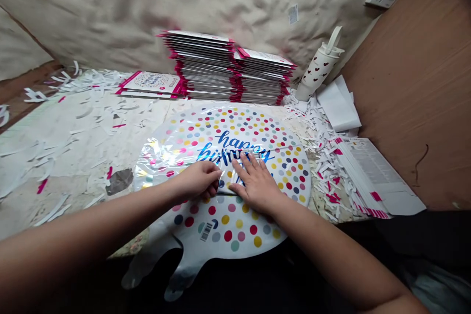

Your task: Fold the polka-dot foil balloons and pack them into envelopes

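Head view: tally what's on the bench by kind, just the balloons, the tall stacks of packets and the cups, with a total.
Polka-dot foil balloon: 1
Tall stacks of pink-edged packets: 2
Heart-print cup: 1
Total: 4

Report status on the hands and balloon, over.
Left hand curled on a fold of the polka-dot birthday foil balloon. Right hand flat on it. Stacked packets behind.

Packing workshop: stacked balloon packets (206,66), strewn paper trimmings (324,157).
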Available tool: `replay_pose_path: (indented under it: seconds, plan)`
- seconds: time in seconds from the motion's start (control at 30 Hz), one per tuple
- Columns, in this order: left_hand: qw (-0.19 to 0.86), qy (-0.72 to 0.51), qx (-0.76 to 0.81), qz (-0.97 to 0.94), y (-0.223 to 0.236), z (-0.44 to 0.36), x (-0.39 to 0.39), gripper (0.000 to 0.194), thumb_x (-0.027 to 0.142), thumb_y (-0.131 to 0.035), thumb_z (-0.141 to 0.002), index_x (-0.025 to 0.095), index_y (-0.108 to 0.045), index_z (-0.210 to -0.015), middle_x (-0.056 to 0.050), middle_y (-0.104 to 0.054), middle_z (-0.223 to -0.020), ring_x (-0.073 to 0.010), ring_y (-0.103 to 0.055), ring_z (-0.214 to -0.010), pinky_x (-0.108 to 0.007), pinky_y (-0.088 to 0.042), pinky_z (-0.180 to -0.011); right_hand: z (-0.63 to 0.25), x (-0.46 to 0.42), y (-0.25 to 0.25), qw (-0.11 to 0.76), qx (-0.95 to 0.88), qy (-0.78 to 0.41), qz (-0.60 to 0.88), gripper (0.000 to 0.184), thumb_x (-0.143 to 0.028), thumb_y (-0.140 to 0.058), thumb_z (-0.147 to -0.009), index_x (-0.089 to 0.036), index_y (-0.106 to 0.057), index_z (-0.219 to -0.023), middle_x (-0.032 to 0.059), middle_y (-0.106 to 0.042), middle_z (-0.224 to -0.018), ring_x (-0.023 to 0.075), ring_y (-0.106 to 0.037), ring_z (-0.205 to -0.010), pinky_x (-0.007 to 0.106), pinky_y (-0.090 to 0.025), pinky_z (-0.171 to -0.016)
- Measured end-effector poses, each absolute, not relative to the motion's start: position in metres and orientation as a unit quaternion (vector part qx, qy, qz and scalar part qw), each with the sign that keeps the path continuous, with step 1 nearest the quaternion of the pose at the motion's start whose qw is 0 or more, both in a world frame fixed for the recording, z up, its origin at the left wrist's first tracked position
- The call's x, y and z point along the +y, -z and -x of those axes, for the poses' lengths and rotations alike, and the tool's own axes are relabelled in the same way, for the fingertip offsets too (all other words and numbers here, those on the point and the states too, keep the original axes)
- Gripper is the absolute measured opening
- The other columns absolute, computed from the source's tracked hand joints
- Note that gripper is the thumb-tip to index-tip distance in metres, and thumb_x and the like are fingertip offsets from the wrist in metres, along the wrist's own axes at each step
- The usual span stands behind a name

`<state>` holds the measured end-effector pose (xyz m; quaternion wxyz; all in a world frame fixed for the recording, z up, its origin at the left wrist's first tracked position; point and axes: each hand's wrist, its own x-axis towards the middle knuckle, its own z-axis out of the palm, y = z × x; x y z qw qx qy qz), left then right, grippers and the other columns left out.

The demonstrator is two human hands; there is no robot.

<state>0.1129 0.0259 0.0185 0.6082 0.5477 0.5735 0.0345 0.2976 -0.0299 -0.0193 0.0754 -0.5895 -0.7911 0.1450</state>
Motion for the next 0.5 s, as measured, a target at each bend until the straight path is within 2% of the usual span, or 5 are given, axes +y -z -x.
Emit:
replay_pose_path:
  seconds: [0.13,0.23,0.33,0.43,0.5]
  plan:
    - [0.703,-0.127,0.556,-0.424,-0.029,-0.095,0.019,0.037,0.041,-0.064,-0.073,0.017,-0.053,-0.099,-0.013,-0.063,-0.108,-0.0235,-0.064,-0.095,-0.032,-0.055,-0.073,-0.297,-0.025,0.027,0.067,-0.779,-0.186,0.596,0.067,-0.066,-0.026,-0.085,-0.034,-0.017,-0.142,0.0036,-0.004,-0.152,0.0314,0.004,-0.137,0.053,-0.005,-0.109]
    - [0.691,-0.061,0.56,-0.454,-0.024,-0.104,0.026,0.038,0.046,-0.066,-0.07,0.016,-0.054,-0.09,-0.01,-0.066,-0.088,-0.0236,-0.067,-0.08,-0.031,-0.055,-0.062,-0.297,-0.024,0.022,0.078,-0.784,-0.198,0.583,0.068,-0.066,-0.025,-0.085,-0.031,-0.018,-0.143,0.0051,-0.003,-0.152,0.032,0.004,-0.137,0.053,-0.004,-0.109]
    - [0.603,0.001,0.571,-0.557,-0.02,-0.126,0.033,0.034,0.047,-0.064,-0.07,0.017,-0.051,-0.082,0.0,-0.06,-0.058,-0.0194,-0.063,-0.055,-0.024,-0.046,-0.044,-0.321,-0.022,0.012,0.108,-0.794,-0.21,0.561,0.067,-0.063,-0.03,-0.086,-0.031,-0.015,-0.143,0.0031,-0.009,-0.152,0.0282,-0.005,-0.138,0.049,-0.013,-0.109]
    - [0.574,-0.044,0.543,-0.611,-0.029,-0.135,0.031,0.027,0.04,-0.051,-0.079,0.017,-0.049,-0.092,-0.003,-0.066,-0.074,-0.0192,-0.064,-0.067,-0.025,-0.049,-0.052,-0.389,-0.023,0.001,0.2,-0.67,-0.095,0.709,0.065,-0.053,-0.034,-0.089,-0.026,-0.013,-0.144,0.0061,-0.008,-0.152,0.0261,-0.011,-0.138,0.049,-0.022,-0.106]
    - [0.57,-0.086,0.496,-0.649,-0.038,-0.13,0.027,0.027,0.036,-0.045,-0.083,0.017,-0.046,-0.102,-0.003,-0.067,-0.085,-0.0185,-0.064,-0.077,-0.028,-0.052,-0.062,-0.449,-0.029,-0.003,0.162,-0.491,0.005,0.856,0.076,-0.048,-0.046,-0.084,-0.011,-0.015,-0.143,0.0191,-0.006,-0.15,0.035,-0.005,-0.137,0.058,-0.016,-0.103]
